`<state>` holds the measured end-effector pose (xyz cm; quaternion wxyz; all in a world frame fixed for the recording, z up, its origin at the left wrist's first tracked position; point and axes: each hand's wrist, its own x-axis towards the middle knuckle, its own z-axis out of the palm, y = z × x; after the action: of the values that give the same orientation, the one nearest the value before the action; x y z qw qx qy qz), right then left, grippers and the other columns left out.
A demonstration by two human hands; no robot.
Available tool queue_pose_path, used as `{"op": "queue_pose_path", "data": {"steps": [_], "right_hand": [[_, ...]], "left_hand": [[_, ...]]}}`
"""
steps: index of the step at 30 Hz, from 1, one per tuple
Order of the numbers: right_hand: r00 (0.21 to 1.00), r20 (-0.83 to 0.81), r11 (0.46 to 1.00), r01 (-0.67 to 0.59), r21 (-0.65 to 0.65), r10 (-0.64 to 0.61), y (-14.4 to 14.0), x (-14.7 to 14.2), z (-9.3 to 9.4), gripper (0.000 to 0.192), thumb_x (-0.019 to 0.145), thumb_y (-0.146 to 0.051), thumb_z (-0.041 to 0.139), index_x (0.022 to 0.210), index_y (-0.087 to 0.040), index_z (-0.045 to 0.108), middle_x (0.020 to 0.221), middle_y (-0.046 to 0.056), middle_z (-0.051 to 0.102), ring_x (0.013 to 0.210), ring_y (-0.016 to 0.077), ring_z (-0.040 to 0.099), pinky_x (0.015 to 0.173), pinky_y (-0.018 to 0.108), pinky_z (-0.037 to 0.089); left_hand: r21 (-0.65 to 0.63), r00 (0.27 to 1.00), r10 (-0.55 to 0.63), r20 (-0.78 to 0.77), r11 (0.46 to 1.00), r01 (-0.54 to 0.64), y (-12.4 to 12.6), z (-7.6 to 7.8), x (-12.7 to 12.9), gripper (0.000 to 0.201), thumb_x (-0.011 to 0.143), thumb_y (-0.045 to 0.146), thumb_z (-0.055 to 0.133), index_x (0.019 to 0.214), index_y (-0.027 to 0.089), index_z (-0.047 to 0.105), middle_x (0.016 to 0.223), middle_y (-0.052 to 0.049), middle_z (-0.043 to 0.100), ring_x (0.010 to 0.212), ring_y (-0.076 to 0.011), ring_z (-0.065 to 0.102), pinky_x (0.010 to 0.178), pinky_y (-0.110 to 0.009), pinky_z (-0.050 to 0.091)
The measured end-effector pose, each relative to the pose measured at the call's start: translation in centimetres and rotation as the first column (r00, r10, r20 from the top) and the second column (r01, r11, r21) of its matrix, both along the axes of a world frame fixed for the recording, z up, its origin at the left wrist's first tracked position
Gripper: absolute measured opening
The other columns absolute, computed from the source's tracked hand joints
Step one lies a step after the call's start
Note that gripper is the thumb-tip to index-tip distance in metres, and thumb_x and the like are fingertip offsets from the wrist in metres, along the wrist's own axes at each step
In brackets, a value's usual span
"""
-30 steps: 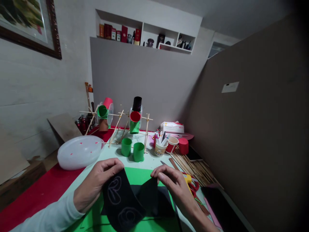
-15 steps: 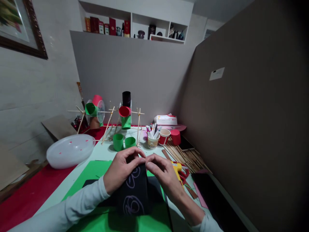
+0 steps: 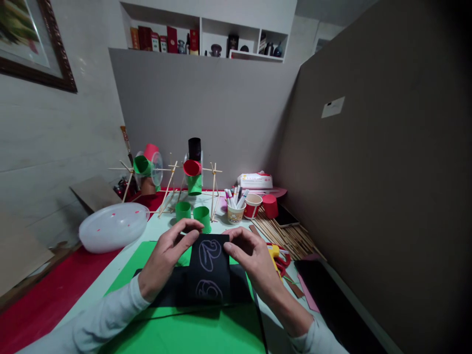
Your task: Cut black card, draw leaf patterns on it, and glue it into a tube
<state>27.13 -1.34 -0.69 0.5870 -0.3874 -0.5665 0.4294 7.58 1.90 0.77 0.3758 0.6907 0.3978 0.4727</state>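
Observation:
A strip of black paper (image 3: 210,265) with pale swirl drawings curves upright between my hands. My left hand (image 3: 167,255) pinches its upper left corner between thumb and fingers. At the upper right corner, my right hand (image 3: 254,255) grips the same strip, thumb in front. Another dark sheet (image 3: 171,290) lies beneath it on a green sheet (image 3: 177,334). Just beyond my fingers stand two green paper cups (image 3: 202,219), one partly behind my left hand.
Stick frames hold coloured cups (image 3: 192,168) at the back. A cup of markers (image 3: 236,212), a red-striped cup (image 3: 252,205), wooden sticks (image 3: 280,233), a yellow glue gun (image 3: 274,253) and red-handled scissors (image 3: 283,265) lie right. A clear plastic lid (image 3: 112,228) is left.
My hands have moved apart to the strip's two upper corners. The black strip now faces me more squarely and has risen slightly, and its top edge shows.

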Motion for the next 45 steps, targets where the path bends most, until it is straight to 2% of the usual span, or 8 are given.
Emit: {"op": "queue_pose_path", "data": {"steps": [4, 9, 18, 27, 34, 39, 41, 45], "right_hand": [[0.998, -0.045, 0.999, 0.036, 0.025, -0.035, 0.1, -0.3, -0.5, 0.015, 0.076, -0.03, 0.074, 0.08, -0.02, 0.064, 0.092, 0.003, 0.068, 0.09, 0.0196, 0.062, 0.082, 0.03, 0.048], [0.995, -0.073, 0.997, 0.066, 0.029, -0.064, 0.3, -0.7, -1.2, 0.012, 0.075, -0.026, 0.075, 0.079, -0.021, 0.065, 0.093, 0.002, 0.068, 0.091, 0.0184, 0.063, 0.085, 0.03, 0.048], [0.994, -0.097, 0.999, 0.053, 0.011, -0.052, -0.3, -1.0, -1.4, 0.019, 0.079, -0.025, 0.077, 0.095, -0.024, 0.065, 0.099, -0.001, 0.069, 0.09, 0.0135, 0.063, 0.079, 0.023, 0.049], [0.997, -0.068, 0.999, 0.045, 0.011, -0.044, -0.7, -1.0, -1.2, 0.011, 0.081, -0.024, 0.075, 0.089, -0.024, 0.068, 0.102, -0.001, 0.069, 0.098, 0.014, 0.064, 0.086, 0.022, 0.049], [0.998, 0.002, 0.996, 0.067, 0.053, -0.068, -1.2, -1.3, -0.9, 0.005, 0.084, -0.026, 0.073, 0.087, -0.025, 0.069, 0.102, -0.002, 0.07, 0.1, 0.0137, 0.063, 0.088, 0.021, 0.048], [0.998, -0.007, 0.997, 0.067, -0.023, -0.067, -1.3, -1.2, -1.1, 0.006, 0.088, -0.031, 0.071, 0.085, -0.025, 0.069, 0.085, -0.004, 0.067, 0.084, 0.0118, 0.061, 0.076, 0.019, 0.047], [0.998, -0.004, 0.996, 0.068, -0.062, -0.068, -1.3, -1.2, -1.1, 0.008, 0.088, -0.032, 0.07, 0.085, -0.025, 0.069, 0.081, -0.004, 0.065, 0.08, 0.0115, 0.059, 0.071, 0.019, 0.046], [0.998, 0.008, 0.993, 0.062, -0.104, -0.061, -1.3, -1.3, -1.2, 0.012, 0.088, -0.034, 0.071, 0.084, -0.023, 0.068, 0.081, -0.004, 0.063, 0.076, 0.0116, 0.055, 0.068, 0.019, 0.044]], "left_hand": [[-0.064, 1.0, 0.009, 0.004, 0.998, -0.009, -0.7, -1.1, -1.1, 0.027, 0.085, 0.046, 0.063, 0.097, 0.022, 0.067, 0.092, -0.001, 0.069, 0.091, -0.0224, 0.064, 0.078, -0.028, 0.049], [-0.062, 0.999, 0.039, 0.018, 0.997, -0.038, -1.0, -1.6, -1.1, 0.02, 0.079, 0.039, 0.067, 0.079, 0.019, 0.068, 0.076, 0.001, 0.066, 0.074, -0.0168, 0.061, 0.071, -0.025, 0.048], [0.043, 0.982, 0.162, 0.094, 0.985, -0.167, -1.1, -2.0, -0.9, 0.01, 0.076, 0.03, 0.069, 0.075, 0.02, 0.067, 0.074, 0.003, 0.066, 0.072, -0.0129, 0.061, 0.07, -0.02, 0.048], [0.126, 0.982, 0.156, 0.111, 0.977, -0.169, -2.0, -2.2, -0.8, 0.003, 0.081, 0.022, 0.067, 0.078, 0.022, 0.068, 0.078, 0.004, 0.064, 0.075, -0.01, 0.06, 0.07, -0.014, 0.047], [0.287, 0.985, 0.15, 0.08, 0.943, -0.167, -2.5, -2.3, -1.0, 0.009, 0.084, 0.014, 0.065, 0.082, 0.022, 0.068, 0.081, 0.004, 0.066, 0.078, -0.0095, 0.061, 0.073, -0.015, 0.047], [0.233, 0.988, 0.143, 0.066, 0.96, -0.155, -2.5, -2.4, -1.0, 0.007, 0.083, 0.016, 0.068, 0.081, 0.023, 0.068, 0.08, 0.006, 0.066, 0.075, -0.0077, 0.062, 0.071, -0.012, 0.047], [0.172, 0.987, 0.144, 0.072, 0.973, -0.155, -2.5, -2.4, -0.9, 0.008, 0.084, 0.018, 0.068, 0.089, 0.024, 0.07, 0.083, 0.006, 0.069, 0.078, -0.0073, 0.064, 0.073, -0.011, 0.048], [0.126, 0.988, 0.145, 0.053, 0.98, -0.151, -2.6, -2.2, -1.0, 0.025, 0.088, 0.021, 0.065, 0.11, 0.032, 0.072, 0.087, 0.007, 0.07, 0.08, -0.0066, 0.065, 0.075, -0.011, 0.048]]}}
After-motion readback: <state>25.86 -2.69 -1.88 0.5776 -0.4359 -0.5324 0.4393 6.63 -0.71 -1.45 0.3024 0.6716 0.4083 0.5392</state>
